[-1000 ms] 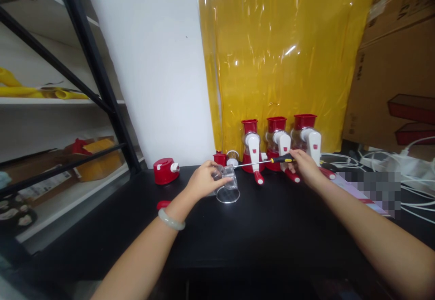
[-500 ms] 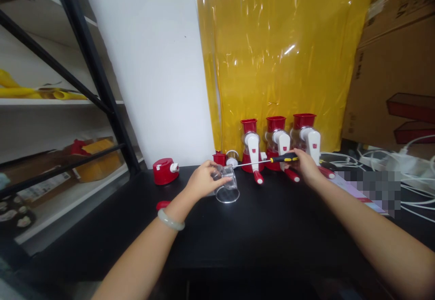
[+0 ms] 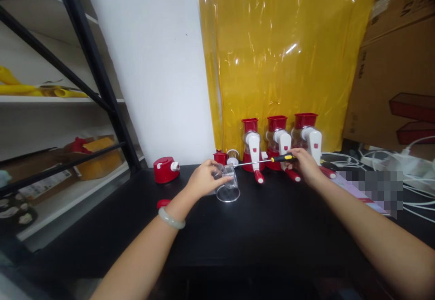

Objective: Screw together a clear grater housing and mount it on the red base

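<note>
My left hand (image 3: 206, 178) is closed around a clear plastic grater housing (image 3: 228, 193), whose round rim faces down toward the black table. In my right hand (image 3: 303, 164) is the black-and-yellow handle of a screwdriver (image 3: 282, 158). Its shaft points left, and the tip meets the upper part of the clear housing; what it touches there is too small to make out. Just behind the housing stand a small red part (image 3: 219, 157) and a metal grating drum (image 3: 233, 156). A red piece (image 3: 163, 203) lies partly behind my left wrist.
Three red-and-white rotary graters (image 3: 251, 148) stand in a row at the back of the black table (image 3: 258, 232). A red base (image 3: 166, 170) sits at the left. White cables (image 3: 411, 177) and a cardboard box (image 3: 394, 73) are on the right, a shelf rack (image 3: 91, 60) on the left.
The view has shifted very slightly. Both hands keep their hold on the housing and the screwdriver, with the tip still at the housing; the fingers on the handle have barely moved.
</note>
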